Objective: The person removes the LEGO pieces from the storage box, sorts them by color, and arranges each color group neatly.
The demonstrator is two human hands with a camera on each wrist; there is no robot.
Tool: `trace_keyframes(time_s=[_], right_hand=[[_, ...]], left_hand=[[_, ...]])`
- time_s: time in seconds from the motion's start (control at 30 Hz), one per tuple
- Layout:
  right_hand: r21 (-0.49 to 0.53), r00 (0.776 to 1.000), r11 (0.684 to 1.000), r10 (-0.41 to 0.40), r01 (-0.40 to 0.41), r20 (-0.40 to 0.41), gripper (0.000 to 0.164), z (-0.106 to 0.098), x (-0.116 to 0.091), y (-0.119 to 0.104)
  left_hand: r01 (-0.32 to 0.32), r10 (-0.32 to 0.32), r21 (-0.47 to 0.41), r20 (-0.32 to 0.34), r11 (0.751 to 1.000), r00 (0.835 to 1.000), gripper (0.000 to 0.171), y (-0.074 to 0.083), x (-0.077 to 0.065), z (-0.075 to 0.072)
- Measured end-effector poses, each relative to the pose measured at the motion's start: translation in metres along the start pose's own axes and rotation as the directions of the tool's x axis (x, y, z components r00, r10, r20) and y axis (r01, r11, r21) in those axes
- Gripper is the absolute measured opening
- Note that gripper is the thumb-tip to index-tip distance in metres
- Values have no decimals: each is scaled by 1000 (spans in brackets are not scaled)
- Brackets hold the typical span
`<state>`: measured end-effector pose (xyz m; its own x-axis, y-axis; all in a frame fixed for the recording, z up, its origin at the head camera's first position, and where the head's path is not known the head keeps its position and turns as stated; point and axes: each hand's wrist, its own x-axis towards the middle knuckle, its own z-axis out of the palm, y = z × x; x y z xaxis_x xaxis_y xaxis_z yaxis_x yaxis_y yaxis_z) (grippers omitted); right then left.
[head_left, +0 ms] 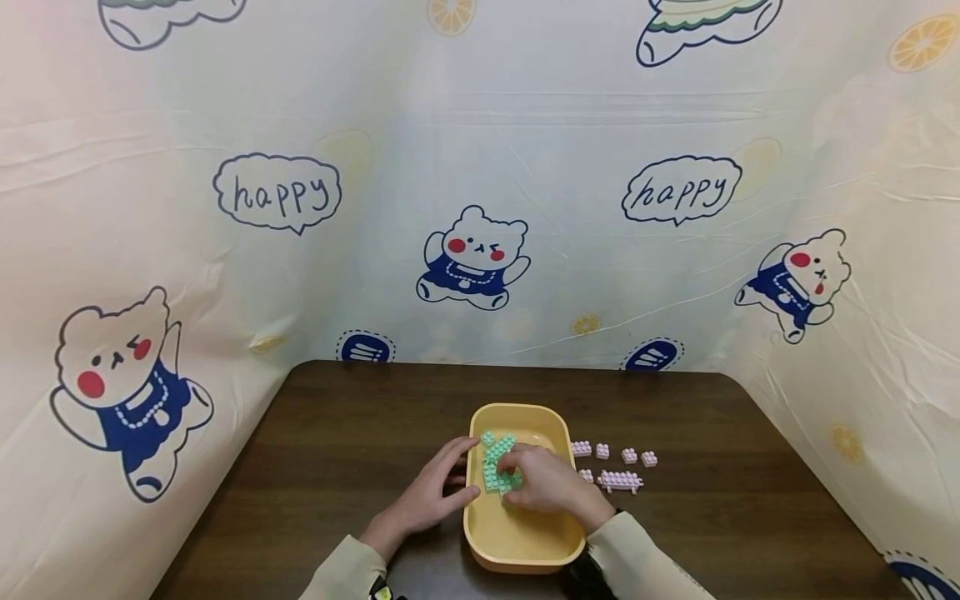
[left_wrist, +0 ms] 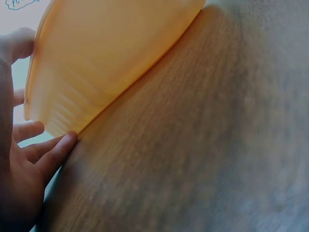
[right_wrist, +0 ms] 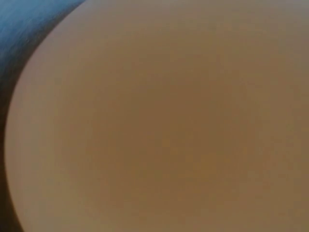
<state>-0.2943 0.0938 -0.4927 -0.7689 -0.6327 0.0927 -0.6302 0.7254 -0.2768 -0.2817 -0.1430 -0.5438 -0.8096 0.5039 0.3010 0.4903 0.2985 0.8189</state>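
A yellow plastic bin (head_left: 525, 542) stands on the table with several pale green toy bricks (head_left: 491, 475) in its left part. My left hand (head_left: 435, 492) rests against the bin's left side. In the left wrist view, that hand's thumb and spread fingers (left_wrist: 57, 153) touch the bin's outer wall (left_wrist: 111, 48). My right hand (head_left: 546, 479) reaches over the right rim into the bin. Its fingers curl about the green bricks, with green showing between thumb and fingers; the hand partly hides them. The right wrist view holds only a blurred yellow-brown surface (right_wrist: 159, 116), probably the bin.
Right of the bin lie several small pale pink bricks (head_left: 629, 456) and a longer pink brick piece (head_left: 621, 481). The dark wooden table (head_left: 375, 417) extends around the bin. A printed curtain (head_left: 555, 167) hangs behind and at both sides.
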Motion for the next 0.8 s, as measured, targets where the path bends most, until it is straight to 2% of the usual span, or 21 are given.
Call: trace_keyframes(time_s=[0.8], right_hand=[[-16,1000,1000,19,-18,14,37,2,0,1]], left_hand=[[5,-5,1,8,1000,1000,64,0,1,-1]])
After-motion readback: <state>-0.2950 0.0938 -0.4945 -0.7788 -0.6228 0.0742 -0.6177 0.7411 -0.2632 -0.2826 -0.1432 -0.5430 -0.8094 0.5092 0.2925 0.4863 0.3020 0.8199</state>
